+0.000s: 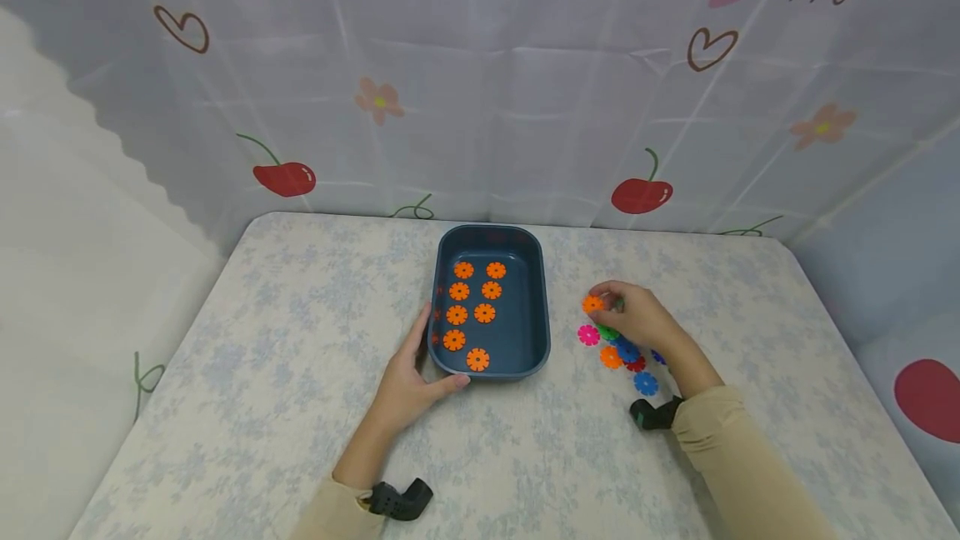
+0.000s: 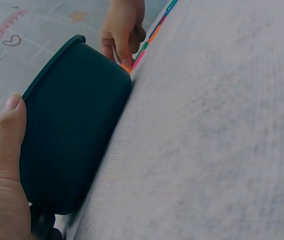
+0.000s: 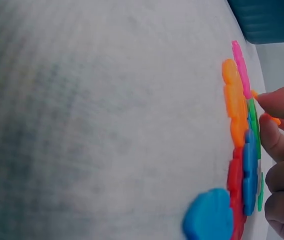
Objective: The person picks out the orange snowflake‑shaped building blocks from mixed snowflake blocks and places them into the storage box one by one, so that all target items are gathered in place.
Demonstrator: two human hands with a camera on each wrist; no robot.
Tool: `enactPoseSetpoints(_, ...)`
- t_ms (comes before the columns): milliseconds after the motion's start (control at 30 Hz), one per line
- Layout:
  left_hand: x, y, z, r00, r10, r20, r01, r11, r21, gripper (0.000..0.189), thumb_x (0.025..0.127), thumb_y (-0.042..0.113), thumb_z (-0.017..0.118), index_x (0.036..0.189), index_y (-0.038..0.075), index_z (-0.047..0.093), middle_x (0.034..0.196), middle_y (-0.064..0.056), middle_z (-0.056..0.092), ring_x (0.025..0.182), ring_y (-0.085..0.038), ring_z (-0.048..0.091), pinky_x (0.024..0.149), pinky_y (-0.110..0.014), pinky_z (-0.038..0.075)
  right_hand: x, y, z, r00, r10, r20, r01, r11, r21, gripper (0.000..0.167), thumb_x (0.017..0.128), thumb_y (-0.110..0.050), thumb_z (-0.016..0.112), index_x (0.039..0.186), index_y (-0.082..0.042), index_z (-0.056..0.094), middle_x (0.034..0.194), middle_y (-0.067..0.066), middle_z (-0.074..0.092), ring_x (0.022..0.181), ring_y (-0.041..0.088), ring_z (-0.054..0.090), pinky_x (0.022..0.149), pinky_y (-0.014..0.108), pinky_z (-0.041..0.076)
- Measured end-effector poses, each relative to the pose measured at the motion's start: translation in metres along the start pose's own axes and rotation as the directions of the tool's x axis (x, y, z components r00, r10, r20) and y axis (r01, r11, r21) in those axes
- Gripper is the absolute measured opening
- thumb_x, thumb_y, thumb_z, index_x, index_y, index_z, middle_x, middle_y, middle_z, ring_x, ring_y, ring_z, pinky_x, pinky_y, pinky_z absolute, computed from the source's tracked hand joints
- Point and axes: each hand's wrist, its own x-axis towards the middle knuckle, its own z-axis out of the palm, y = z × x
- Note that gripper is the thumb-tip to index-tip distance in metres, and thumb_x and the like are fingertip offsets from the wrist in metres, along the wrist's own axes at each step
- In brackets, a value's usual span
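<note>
A dark blue rectangular tray (image 1: 530,323) stands on the table with several orange notched plastic discs (image 1: 457,315) lying in two columns inside it. My left hand (image 1: 408,386) grips the tray at its near left corner; the thumb (image 2: 13,112) lies at the rim in the left wrist view. To the right of the tray, my right hand (image 1: 637,315) pinches an orange notched disc (image 1: 592,304) between thumb and fingertips. Just below that hand lies a loose pile of discs: pink (image 1: 588,335), orange (image 1: 611,357), green, red and blue (image 1: 646,383), some overlapping.
The table (image 1: 315,290) has a pale floral cover. A white curtain (image 1: 480,107) with printed cherries and flowers hangs behind its far edge. Black wrist-worn devices (image 1: 402,499) sit on both forearms, the right one close to the near side of the disc pile.
</note>
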Motion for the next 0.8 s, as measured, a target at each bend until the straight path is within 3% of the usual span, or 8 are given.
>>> enactPoseSetpoints(200,0.0,0.0,0.0,1.0,0.003,-0.003,-0.003,1.0,-0.001,0.116,0.073,0.038,0.089,0.161,0.031,0.012,0.166,0.005,0.016,0.153,-0.019,0.02,0.122,-0.046,0.025,-0.002,0.0,-0.003,1.0,0.01,-0.006,-0.01,0.999,0.037,0.04,0.091,-0.032,0.073,0.126,-0.013,0.065,0.1,0.008,0.064,0.087,0.022,0.056,0.072,0.028,0.051)
enactPoseSetpoints(500,0.0,-0.001,0.0,1.0,0.012,0.007,-0.012,1.0,-0.005,0.116,0.075,0.038,0.088,0.161,0.03,0.011,0.167,0.005,0.014,0.154,-0.021,0.018,0.123,-0.048,0.024,-0.004,-0.01,-0.006,0.996,-0.042,-0.08,0.053,0.99,0.129,0.039,0.094,-0.026,0.07,0.13,-0.014,0.064,0.099,0.009,0.065,0.062,0.023,0.053,0.052,0.026,0.048)
enactPoseSetpoints(700,0.001,-0.002,0.001,1.0,-0.003,0.004,0.003,1.0,0.002,0.115,0.075,0.035,0.088,0.161,0.032,0.011,0.166,0.007,0.015,0.153,-0.018,0.018,0.123,-0.046,0.024,-0.007,-0.031,-0.007,0.983,-0.104,-0.148,0.129,0.977,0.169,0.04,0.092,-0.03,0.072,0.128,-0.015,0.066,0.103,0.007,0.068,0.069,0.021,0.056,0.052,0.025,0.045)
enactPoseSetpoints(800,0.001,-0.002,0.001,1.0,-0.021,0.005,0.021,1.0,-0.004,0.115,0.076,0.029,0.088,0.161,0.029,0.011,0.166,0.005,0.014,0.154,-0.019,0.017,0.124,-0.045,0.023,-0.009,-0.045,-0.007,0.978,-0.134,-0.161,0.165,0.965,0.202,0.042,0.089,-0.034,0.075,0.126,-0.015,0.068,0.101,0.007,0.069,0.063,0.02,0.051,0.049,0.026,0.039)
